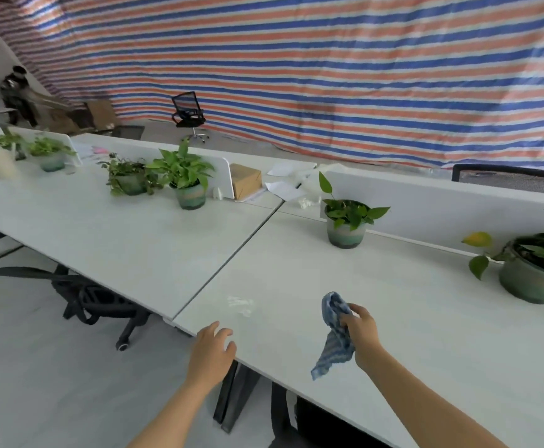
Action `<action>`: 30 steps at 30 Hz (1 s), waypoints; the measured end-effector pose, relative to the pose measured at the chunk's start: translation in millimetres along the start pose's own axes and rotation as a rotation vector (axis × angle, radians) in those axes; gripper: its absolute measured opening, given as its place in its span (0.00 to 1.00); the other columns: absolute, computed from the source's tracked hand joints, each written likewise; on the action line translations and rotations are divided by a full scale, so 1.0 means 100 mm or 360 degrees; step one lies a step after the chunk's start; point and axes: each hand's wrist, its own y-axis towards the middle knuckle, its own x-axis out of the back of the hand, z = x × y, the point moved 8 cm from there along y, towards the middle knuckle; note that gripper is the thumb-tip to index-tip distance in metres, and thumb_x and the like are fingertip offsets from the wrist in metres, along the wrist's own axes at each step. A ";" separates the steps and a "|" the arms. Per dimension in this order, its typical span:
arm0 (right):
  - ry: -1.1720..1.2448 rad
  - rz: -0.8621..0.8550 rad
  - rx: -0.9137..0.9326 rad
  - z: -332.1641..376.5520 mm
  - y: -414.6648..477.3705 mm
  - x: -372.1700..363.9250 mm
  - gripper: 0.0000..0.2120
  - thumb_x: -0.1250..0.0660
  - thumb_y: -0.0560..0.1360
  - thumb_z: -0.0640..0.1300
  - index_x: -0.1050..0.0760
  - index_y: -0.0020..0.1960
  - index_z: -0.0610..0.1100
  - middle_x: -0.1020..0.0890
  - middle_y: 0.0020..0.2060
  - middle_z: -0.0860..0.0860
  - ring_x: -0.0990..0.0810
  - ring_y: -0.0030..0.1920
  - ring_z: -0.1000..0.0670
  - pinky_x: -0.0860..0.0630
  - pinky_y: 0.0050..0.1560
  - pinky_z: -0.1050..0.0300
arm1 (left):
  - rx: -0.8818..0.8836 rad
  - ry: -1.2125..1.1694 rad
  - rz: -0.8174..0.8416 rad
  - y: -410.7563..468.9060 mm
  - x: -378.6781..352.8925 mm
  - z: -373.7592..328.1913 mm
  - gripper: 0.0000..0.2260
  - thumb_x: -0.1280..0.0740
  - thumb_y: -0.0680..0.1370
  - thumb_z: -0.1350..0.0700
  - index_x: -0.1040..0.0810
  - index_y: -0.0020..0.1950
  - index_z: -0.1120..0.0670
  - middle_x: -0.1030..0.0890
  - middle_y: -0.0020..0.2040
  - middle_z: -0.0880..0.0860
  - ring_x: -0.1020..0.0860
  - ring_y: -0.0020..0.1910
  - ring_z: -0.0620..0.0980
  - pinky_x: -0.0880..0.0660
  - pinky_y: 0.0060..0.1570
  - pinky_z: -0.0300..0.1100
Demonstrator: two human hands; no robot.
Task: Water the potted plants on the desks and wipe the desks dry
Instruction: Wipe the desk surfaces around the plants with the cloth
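My right hand (363,333) grips a blue striped cloth (333,337) that hangs just above the near white desk (409,302). My left hand (212,349) is empty, its fingers loosely spread over the desk's front edge. A small wet patch (241,303) glistens on the desk ahead of my left hand. A potted plant (346,223) stands by the white partition (442,208), and a larger one (537,270) sits at the far right. On the left desk (102,221) stand two potted plants (190,179) (128,177), with more (49,153) farther back.
A cardboard box (246,181) and loose papers (285,187) lie behind the partition. A black office chair (93,299) is tucked under the left desk, another (188,113) stands by the striped tarp, and a third chair back (506,179) shows beyond the partition.
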 end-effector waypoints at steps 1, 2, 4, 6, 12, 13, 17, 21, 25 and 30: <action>0.0020 0.0010 -0.0029 0.03 0.04 -0.05 0.21 0.46 0.75 0.33 0.33 0.67 0.42 0.24 0.46 0.44 0.26 0.46 0.43 0.26 0.42 0.51 | -0.0016 0.0018 0.0002 0.07 0.02 -0.01 0.16 0.43 0.80 0.53 0.29 0.67 0.53 0.38 0.75 0.54 0.43 0.74 0.52 0.37 0.69 0.44; 0.0038 0.0026 -0.0067 0.03 0.13 -0.15 0.21 0.45 0.75 0.33 0.34 0.67 0.42 0.24 0.48 0.43 0.26 0.47 0.43 0.26 0.45 0.49 | -0.0016 0.0041 0.0009 0.20 0.05 0.02 0.16 0.42 0.80 0.53 0.29 0.67 0.53 0.38 0.75 0.54 0.43 0.74 0.52 0.36 0.69 0.45; 0.0039 0.0063 -0.0080 0.05 0.21 -0.27 0.19 0.45 0.74 0.34 0.32 0.65 0.39 0.24 0.49 0.40 0.27 0.46 0.43 0.28 0.44 0.52 | 0.0000 0.0079 -0.0021 0.38 0.12 0.05 0.16 0.42 0.80 0.54 0.28 0.66 0.53 0.37 0.74 0.54 0.43 0.74 0.52 0.36 0.68 0.46; 0.0061 0.0051 -0.0100 0.00 0.28 -0.31 0.15 0.44 0.73 0.34 0.30 0.59 0.33 0.23 0.46 0.35 0.28 0.42 0.44 0.32 0.41 0.54 | 0.0020 0.0113 0.0013 0.56 0.10 0.05 0.16 0.42 0.80 0.54 0.28 0.66 0.54 0.36 0.74 0.54 0.42 0.74 0.52 0.37 0.68 0.46; 0.0177 -0.0057 -0.0182 -0.12 0.47 -0.03 0.10 0.39 0.73 0.38 0.26 0.53 0.37 0.23 0.39 0.44 0.26 0.39 0.45 0.31 0.39 0.55 | -0.0133 0.0119 0.0152 1.00 -0.19 -0.25 0.15 0.42 0.80 0.54 0.27 0.65 0.55 0.35 0.73 0.54 0.42 0.74 0.52 0.37 0.68 0.45; 0.0187 -0.0090 -0.0186 -0.13 0.49 0.04 0.10 0.38 0.73 0.38 0.25 0.54 0.37 0.23 0.39 0.44 0.26 0.38 0.45 0.30 0.38 0.56 | -0.0162 0.0126 0.0187 1.07 -0.25 -0.30 0.15 0.42 0.80 0.54 0.27 0.65 0.54 0.35 0.73 0.54 0.42 0.74 0.51 0.37 0.68 0.45; 0.0228 -0.0228 -0.0193 -0.20 0.51 0.26 0.08 0.36 0.73 0.38 0.25 0.52 0.40 0.22 0.39 0.44 0.24 0.37 0.46 0.29 0.37 0.57 | -0.0281 0.0200 0.0259 1.34 -0.49 -0.49 0.15 0.42 0.80 0.54 0.26 0.65 0.54 0.35 0.73 0.53 0.41 0.74 0.52 0.36 0.67 0.45; 0.0308 -0.0396 -0.0204 -0.28 0.48 0.38 0.04 0.37 0.72 0.37 0.24 0.46 0.40 0.23 0.38 0.44 0.26 0.36 0.46 0.30 0.37 0.57 | -0.0351 0.0268 0.0287 1.57 -0.68 -0.61 0.15 0.42 0.79 0.55 0.26 0.65 0.55 0.35 0.73 0.55 0.41 0.73 0.53 0.36 0.65 0.45; 0.0350 -0.0549 -0.0218 -0.27 0.44 0.40 0.04 0.37 0.73 0.38 0.24 0.45 0.41 0.23 0.37 0.44 0.26 0.37 0.45 0.31 0.37 0.56 | -0.0492 0.0291 0.0302 1.92 -0.82 -0.74 0.17 0.42 0.79 0.56 0.27 0.66 0.56 0.37 0.74 0.57 0.42 0.74 0.55 0.37 0.66 0.47; 0.0419 -0.0843 -0.0238 -0.25 0.44 0.24 0.05 0.38 0.73 0.38 0.23 0.46 0.40 0.23 0.37 0.44 0.26 0.36 0.45 0.31 0.36 0.56 | -0.0779 0.0282 0.0388 2.40 -0.97 -0.89 0.19 0.40 0.78 0.58 0.29 0.68 0.58 0.39 0.74 0.60 0.43 0.74 0.58 0.38 0.67 0.50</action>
